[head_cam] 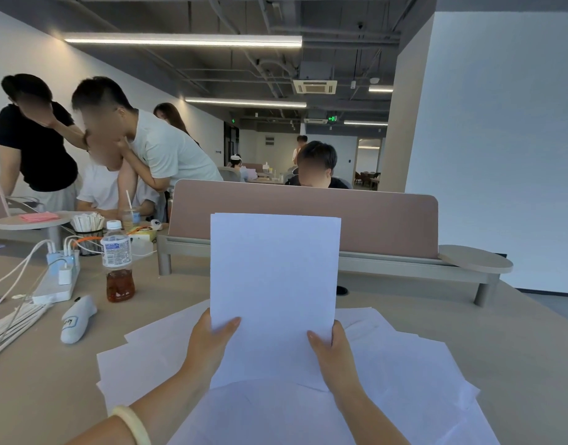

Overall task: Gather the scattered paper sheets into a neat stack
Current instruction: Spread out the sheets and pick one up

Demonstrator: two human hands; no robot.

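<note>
White gathered sheets (273, 284) stand upright before the pink divider (372, 216), the left hand (208, 342) and right hand (334, 351) each pinching a lower edge, thumb on the near face, likely to square the edges, while loose sheets (404, 380) lie fanned flat nearer than the divider.

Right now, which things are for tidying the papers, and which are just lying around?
For the job: held sheets, loose sheets, left hand, right hand.
Just lying about: drink bottle, power strip, pink cloth.
</note>
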